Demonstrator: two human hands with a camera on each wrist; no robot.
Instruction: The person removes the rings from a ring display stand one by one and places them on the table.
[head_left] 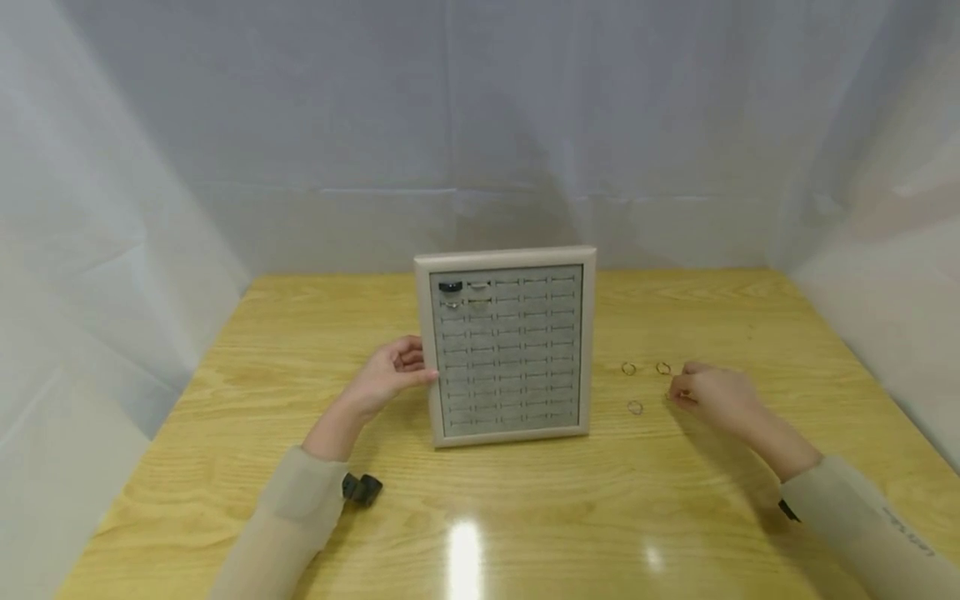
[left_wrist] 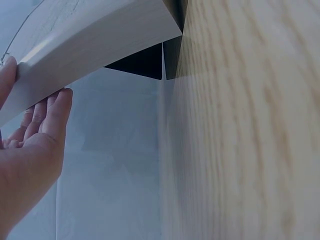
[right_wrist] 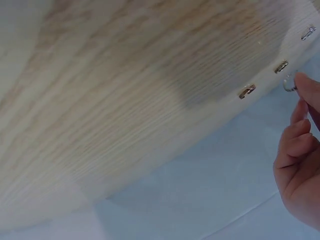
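You're working over a pale wooden table (head_left: pixel 300 333) ringed by white sheeting, and the biggest thing on it is the ring display board (head_left: pixel 510 346), standing nearly upright at the centre with its grey slotted face turned toward you. Your left hand (head_left: pixel 390 375) is bracing that board: the fingers are wrapping round its left frame edge while the thumb is resting on the front, which looks like the reason the board is staying tilted up and steady rather than sliding. The left wrist view is showing the same grip, fingers tucked behind the pale frame (left_wrist: pixel 95 45). High in the board's top left corner, a dark ring (head_left: pixel 450 287) is already sitting in a slot, with what seem to be a few lighter ones beside and just below it; they're too small to count for sure. Out to the right of the board, three loose rings are lying apart on the wood, the nearest of them here (head_left: pixel 634 407). Your right hand (head_left: pixel 712 398) is down among them, its fingertips (right_wrist: pixel 306 90) pinching a small silvery ring (right_wrist: pixel 289 86) just off the table, close to the others.
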